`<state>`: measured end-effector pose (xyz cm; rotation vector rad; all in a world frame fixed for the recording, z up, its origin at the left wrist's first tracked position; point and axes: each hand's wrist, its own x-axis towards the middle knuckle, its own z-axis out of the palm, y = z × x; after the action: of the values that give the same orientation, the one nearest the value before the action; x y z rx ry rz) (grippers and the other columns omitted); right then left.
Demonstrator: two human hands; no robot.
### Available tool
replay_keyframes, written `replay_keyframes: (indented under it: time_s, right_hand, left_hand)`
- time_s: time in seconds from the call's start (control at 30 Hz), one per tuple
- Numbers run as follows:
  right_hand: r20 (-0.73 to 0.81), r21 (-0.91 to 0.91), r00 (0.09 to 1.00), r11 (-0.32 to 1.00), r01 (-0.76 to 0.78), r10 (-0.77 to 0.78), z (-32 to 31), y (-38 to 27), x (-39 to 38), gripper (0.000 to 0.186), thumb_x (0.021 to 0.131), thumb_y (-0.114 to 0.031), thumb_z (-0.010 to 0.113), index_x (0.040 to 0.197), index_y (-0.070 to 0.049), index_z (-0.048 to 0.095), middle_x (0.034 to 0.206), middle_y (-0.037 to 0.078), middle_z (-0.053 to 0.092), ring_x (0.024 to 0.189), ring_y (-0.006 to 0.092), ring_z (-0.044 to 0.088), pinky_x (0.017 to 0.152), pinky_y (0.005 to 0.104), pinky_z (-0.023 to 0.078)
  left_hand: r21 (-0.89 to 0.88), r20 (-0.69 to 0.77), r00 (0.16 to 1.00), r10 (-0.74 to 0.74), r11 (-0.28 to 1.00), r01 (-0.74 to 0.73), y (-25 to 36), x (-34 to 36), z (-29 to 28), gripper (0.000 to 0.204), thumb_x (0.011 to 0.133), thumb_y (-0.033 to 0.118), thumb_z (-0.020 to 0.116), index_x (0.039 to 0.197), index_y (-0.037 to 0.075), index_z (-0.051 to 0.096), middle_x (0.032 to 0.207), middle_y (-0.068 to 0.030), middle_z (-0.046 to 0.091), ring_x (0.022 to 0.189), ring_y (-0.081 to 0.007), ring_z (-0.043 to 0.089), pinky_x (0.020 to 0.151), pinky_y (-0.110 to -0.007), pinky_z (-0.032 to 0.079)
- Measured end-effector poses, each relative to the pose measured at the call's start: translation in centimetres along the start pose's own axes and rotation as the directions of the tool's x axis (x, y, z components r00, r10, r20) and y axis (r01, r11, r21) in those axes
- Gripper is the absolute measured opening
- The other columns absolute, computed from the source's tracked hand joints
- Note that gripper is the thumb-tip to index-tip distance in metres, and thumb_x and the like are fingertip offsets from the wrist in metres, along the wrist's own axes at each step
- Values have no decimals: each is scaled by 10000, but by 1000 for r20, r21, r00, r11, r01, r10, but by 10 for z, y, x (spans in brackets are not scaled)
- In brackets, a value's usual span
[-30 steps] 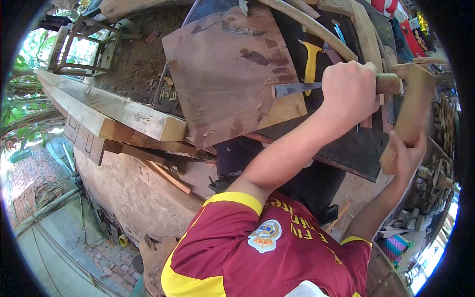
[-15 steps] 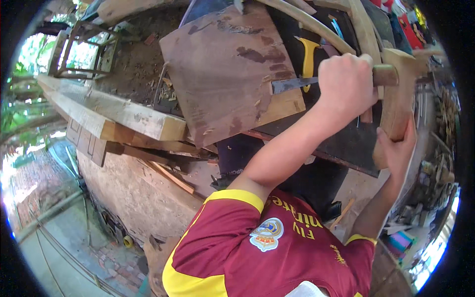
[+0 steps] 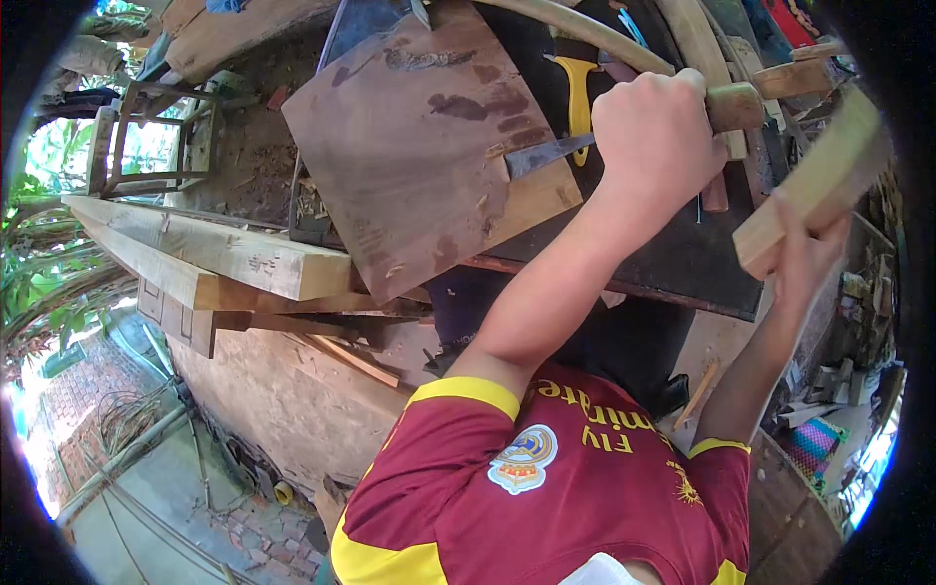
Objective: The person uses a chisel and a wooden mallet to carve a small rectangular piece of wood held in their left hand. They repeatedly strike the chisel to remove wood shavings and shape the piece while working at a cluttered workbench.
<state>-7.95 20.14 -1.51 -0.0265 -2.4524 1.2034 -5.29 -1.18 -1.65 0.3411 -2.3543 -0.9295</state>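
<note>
My left hand (image 3: 651, 132) is closed around the wooden handle of a chisel (image 3: 551, 156). The blade slants down to the left, its tip against the right part of a broad brown wooden board (image 3: 409, 156), beside a lighter, freshly cut patch near the edge. Over on the right, my right hand (image 3: 807, 255) grips the lower end of a thick pale wooden block (image 3: 824, 185), slightly blurred by motion. The block is tilted and stands apart from the butt of the chisel handle.
A yellow-handled tool (image 3: 577, 93) lies on the dark worktop (image 3: 673, 244) behind the chisel. A long curved wooden handle (image 3: 585, 34) crosses the far side. Squared timbers (image 3: 224, 249) jut out at the left, near a wooden stool frame (image 3: 156, 136). Scrap wood fills the right edge.
My right hand has swung the wooden block away to the right from beside the chisel's butt. The chisel remains in my left hand at the board's edge. The whole view has shifted slightly.
</note>
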Motion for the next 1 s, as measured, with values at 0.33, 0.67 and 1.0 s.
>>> replay_keyframes:
  time_s: [0.33,0.67,1.0]
  right_hand:
    - [277,-24,929,964,263,-247,4,0,-2,731,663,-26,779,1300,21,424,1184,159,560,1032,232,581,875,327,472]
    - [362,72,913,983,171,-185,-2,22,12,729,679,-93,788,1305,12,429,1214,173,545,1056,251,572,865,350,481]
    - [124,-55,977,982,180,-173,-12,6,23,640,728,-66,763,1289,2,462,1158,145,577,1037,210,572,895,317,460]
  left_hand:
    - [43,35,999,-39,998,37,-3,2,-3,193,543,218,716,684,101,655,615,-139,620,617,-327,644,555,-401,521]
    - [25,42,998,-50,998,49,-5,0,-7,183,566,226,714,685,99,657,623,-141,622,628,-329,646,558,-404,522]
    - [10,-20,1000,-23,1000,23,-4,1,-2,183,569,256,725,653,115,643,592,-125,609,591,-307,641,536,-396,511]
